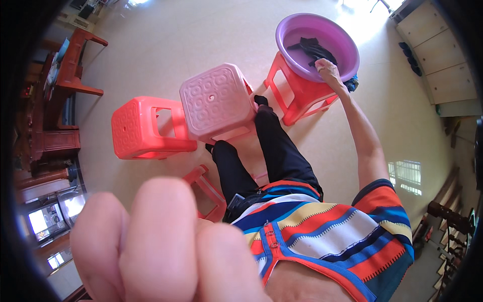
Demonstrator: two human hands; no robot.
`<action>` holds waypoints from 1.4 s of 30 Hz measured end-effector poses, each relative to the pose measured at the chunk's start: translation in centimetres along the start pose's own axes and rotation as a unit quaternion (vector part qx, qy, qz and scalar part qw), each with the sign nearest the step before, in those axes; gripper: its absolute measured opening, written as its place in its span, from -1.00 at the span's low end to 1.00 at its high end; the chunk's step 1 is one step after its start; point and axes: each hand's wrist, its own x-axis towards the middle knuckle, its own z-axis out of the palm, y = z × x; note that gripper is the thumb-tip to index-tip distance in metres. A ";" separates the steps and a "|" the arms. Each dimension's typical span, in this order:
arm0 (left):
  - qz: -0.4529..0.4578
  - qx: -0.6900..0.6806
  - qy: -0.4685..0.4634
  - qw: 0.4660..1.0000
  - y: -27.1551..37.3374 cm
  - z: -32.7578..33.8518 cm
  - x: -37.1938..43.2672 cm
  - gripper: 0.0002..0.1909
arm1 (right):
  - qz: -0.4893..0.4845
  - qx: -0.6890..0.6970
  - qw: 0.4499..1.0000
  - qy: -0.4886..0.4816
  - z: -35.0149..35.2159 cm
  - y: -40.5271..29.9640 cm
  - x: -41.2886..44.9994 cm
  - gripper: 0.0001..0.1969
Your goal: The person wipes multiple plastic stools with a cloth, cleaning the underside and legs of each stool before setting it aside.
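A round purple plastic basin (317, 22) stands at the upper right on a red plastic stool (302, 100). Inside it lies a crumpled black cloth (315, 49). My right arm reaches over the basin's near rim, and my right hand (327, 70) closes its fingers on the near end of this cloth. Very close to the camera, large and blurred, my left hand (160, 241) has curled fingers. Whether it holds anything is hidden.
A pink plastic stool (217, 100) stands before my legs, with a red stool (151, 128) beside it on its side. Another red stool (209, 188) is partly hidden near my left leg. Wooden furniture (60, 139) lines the left; pale cabinets (434, 49) stand far right.
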 end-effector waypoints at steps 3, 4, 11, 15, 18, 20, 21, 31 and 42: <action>-0.014 -0.012 0.014 1.000 1.0 -0.1 -0.7 -0.80 | 0.041 -0.071 0.990 -0.113 -0.1 1.3 -0.2 -0.77; -0.010 -0.009 0.024 1.000 1.2 0.4 -1.4 -0.79 | 0.057 -0.088 0.990 -0.094 0.1 1.0 0.1 -0.77; 0.010 -0.001 0.017 1.000 1.0 2.2 -1.7 -0.80 | -0.005 -0.195 0.980 -0.033 0.1 0.9 2.5 -0.36; 0.011 0.001 -0.003 1.000 0.5 2.2 -1.0 -0.80 | 0.017 -0.223 0.969 -0.107 0.1 0.0 2.9 -0.30; -0.003 0.000 -0.016 1.000 0.0 2.1 -0.3 -0.79 | 0.032 -0.242 0.955 -0.167 0.4 1.2 3.3 -0.33; -0.011 -0.002 -0.022 1.000 -0.2 1.6 0.1 -0.78 | 0.009 -0.258 0.946 -0.197 0.2 2.3 3.7 -0.46; -0.015 0.002 -0.023 1.000 -0.2 1.1 0.1 -0.77 | 0.012 -0.259 0.946 -0.196 0.2 2.3 3.8 -0.46; -0.082 0.106 0.125 0.983 -0.2 -7.3 -0.9 -0.71 | 0.120 -0.182 0.913 -0.345 -0.6 -3.1 2.3 -0.21; -0.109 0.155 0.281 0.941 0.7 -12.4 -3.2 -0.78 | 0.146 0.050 0.960 -0.234 0.9 -1.7 3.0 -0.45</action>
